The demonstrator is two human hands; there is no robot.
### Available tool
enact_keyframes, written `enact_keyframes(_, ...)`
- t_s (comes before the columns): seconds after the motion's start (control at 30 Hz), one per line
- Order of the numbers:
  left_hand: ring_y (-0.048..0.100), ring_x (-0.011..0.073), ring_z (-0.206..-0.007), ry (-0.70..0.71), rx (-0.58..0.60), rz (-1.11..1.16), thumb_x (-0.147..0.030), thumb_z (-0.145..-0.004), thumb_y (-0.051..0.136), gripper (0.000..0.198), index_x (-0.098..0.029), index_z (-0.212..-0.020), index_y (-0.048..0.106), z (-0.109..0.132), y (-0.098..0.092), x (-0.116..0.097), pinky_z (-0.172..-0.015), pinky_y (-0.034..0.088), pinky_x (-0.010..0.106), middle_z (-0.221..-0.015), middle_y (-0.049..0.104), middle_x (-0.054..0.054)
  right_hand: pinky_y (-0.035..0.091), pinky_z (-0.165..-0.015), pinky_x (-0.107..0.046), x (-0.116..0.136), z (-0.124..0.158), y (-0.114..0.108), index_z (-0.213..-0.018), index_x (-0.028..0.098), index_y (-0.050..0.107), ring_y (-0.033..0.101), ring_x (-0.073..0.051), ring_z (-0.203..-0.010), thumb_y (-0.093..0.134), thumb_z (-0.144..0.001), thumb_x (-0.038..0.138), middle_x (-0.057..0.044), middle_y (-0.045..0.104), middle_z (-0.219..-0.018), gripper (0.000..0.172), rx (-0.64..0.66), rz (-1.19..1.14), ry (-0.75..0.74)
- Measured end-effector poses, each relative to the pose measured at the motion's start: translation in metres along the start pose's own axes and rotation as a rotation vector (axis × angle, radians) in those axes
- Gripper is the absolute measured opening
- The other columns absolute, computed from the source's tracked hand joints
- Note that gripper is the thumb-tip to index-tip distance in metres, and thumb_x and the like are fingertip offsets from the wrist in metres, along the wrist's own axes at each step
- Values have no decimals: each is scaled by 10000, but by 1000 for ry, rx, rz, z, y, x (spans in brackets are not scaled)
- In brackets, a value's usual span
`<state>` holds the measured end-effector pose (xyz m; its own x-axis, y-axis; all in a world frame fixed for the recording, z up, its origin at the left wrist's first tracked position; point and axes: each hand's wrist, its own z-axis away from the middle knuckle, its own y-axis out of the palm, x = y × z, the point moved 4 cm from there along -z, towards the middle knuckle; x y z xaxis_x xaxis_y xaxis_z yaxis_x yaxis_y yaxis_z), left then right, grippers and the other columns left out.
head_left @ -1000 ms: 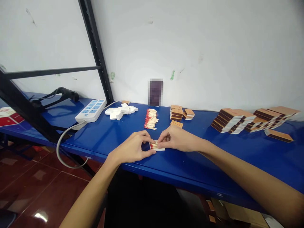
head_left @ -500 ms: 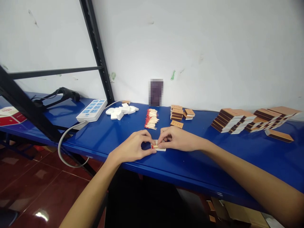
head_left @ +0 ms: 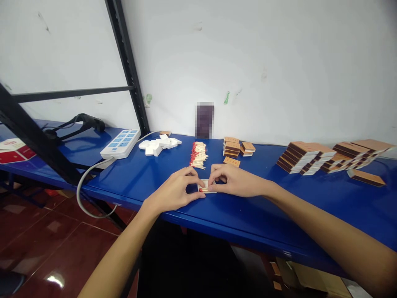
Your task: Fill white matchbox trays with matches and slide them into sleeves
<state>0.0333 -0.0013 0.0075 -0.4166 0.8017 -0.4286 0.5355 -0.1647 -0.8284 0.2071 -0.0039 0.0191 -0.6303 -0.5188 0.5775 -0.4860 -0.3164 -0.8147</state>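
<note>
A small white matchbox tray lies near the table's front edge, between my two hands. My left hand is curled around its left end, thumb at the near side and fingers at the far side. Inside the tray, red-headed matches rest along the near wall, heads to the left. My right hand is closed at the tray's right end, its thumb and fingertips pinching at the match sticks; its fingers partly hide the tray. Just beyond the hands is a loose pile of red-tipped matches.
White trays are heaped at the back left, beside a power strip. Several matchboxes stand behind my right hand, and taller matchbox stacks are at the right. A black rack post rises at the left.
The matches have gone lower into the tray, against its near wall. My right fingers have shifted slightly right, so more of the tray's inside shows. My left hand has hardly moved.
</note>
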Motion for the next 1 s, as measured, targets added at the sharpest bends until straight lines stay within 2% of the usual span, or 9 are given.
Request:
enact_keyframes(0.2, 566, 181, -946, -16, 2, -25, -372, -878, 626, 185, -234, -966, 711, 0, 0, 1, -849, 456, 317, -1022, 537, 41, 411, -703, -287, -1, -1, -1, -861, 215, 727, 498, -145, -780, 616, -850, 441, -31, 491, -896, 252, -59, -6, -41)
enact_keyframes(0.43, 556, 196, -971, -27, 32, -28, -388, -882, 617, 205, -236, -1005, 678, 0, 1, 3, -861, 439, 326, -1006, 590, 36, 394, -673, -280, -2, -2, 0, -864, 219, 738, 496, -141, -742, 603, -855, 416, -30, 506, -861, 239, -38, -34, -23)
enact_keyframes(0.57, 548, 198, -933, -71, 18, -48, -406, -861, 626, 222, -216, -971, 596, 0, 0, 1, -822, 435, 321, -963, 602, 20, 357, -593, -266, -13, -4, -4, -842, 175, 708, 457, -124, -640, 549, -876, 434, -20, 546, -758, 306, -245, -77, 39)
enact_keyframes(0.67, 544, 200, -911, -95, 6, -55, -462, -844, 620, 291, -213, -980, 553, 1, -2, 0, -794, 435, 318, -984, 598, 22, 320, -550, -257, -24, -7, -5, -845, 165, 692, 407, -112, -560, 517, -892, 399, 11, 522, -627, 296, -374, -7, 101)
enact_keyframes(0.77, 541, 193, -912, -124, -39, -60, -423, -935, 481, 227, -215, -999, 545, 1, -4, 3, -810, 434, 323, -998, 594, 28, 311, -560, -254, -30, -14, -1, -917, 171, 696, 420, -108, -530, 519, -891, 330, 37, 481, -553, 240, -373, 126, 99)
enact_keyframes(0.87, 537, 193, -908, -176, -102, -132, -306, -991, 335, 231, -210, -1009, 544, 1, -5, 12, -838, 428, 343, -964, 584, 33, 321, -584, -253, -33, -23, 1, -977, 159, 689, 470, -119, -572, 537, -879, 296, 21, 524, -594, 226, -353, 213, 81)
enact_keyframes(1.0, 539, 206, -913, -230, -115, -244, -250, -973, 338, 236, -201, -1029, 562, 2, -3, 24, -858, 430, 368, -976, 567, 51, 323, -581, -254, -36, -33, 1, -912, 154, 684, 480, -123, -576, 551, -872, 318, 3, 557, -625, 215, -338, 239, 92)
